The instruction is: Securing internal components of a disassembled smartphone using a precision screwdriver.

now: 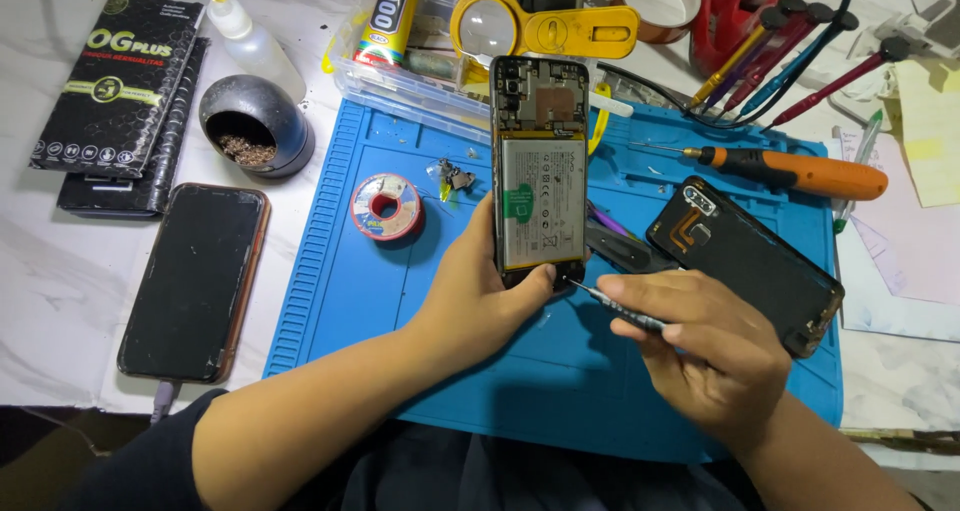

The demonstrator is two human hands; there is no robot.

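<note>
Two phones are seen here. At the left, a black phone [194, 282] is laid flat on the white table [60, 261]. Beside it, a blue mat [350, 281] is spread. An opened phone [540, 171] is gripped upright over the mat by the left hand [478, 296]. A small screwdriver [617, 309] is pinched in the right hand [700, 356], its tip touching the phone's bottom edge. A black back cover [750, 261] is laid at the right.
</note>
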